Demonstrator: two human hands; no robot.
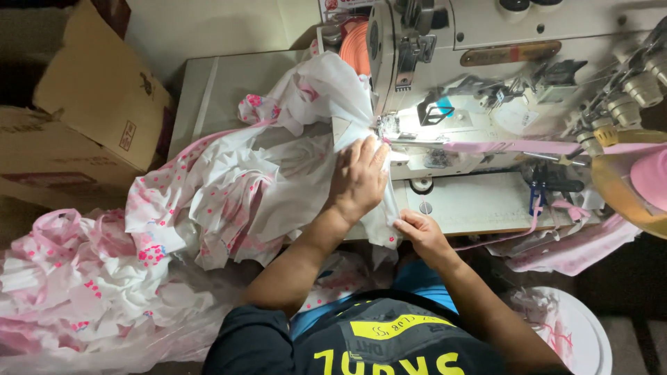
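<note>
**Both hands steer a white, pink-spotted garment under the sewing machine's needle**

The left hand (358,179) lies flat and open on the white garment with pink spots (278,187), palm down, fingers stretched toward the lit needle area (386,129) just beyond its fingertips. Pressed like this, it seems meant to keep the cloth smooth and taut against the surface (479,201) so the fabric does not bunch where the machine takes it in. The right hand (419,231), nearer the body and just to the right of the left wrist, is closed in a pinch on the garment's near edge, thumb against fingers, apparently to hold that hem in line.

Between the two hands the cloth forms a narrow strip. Its long axis runs from the pinching right hand away past the left fingertips to the needle, so the worked edge points away from the person and into the industrial sewing machine (514,76). The rest of the garment spills off to the left of the left hand, over the surface's edge, toward a heap of similar pink-and-white pieces (76,278) lower left.

To the right of both hands a pink binding tape (528,146) runs level across the machine's front toward the needle. Cardboard boxes (90,104) stand far off to the left.
</note>
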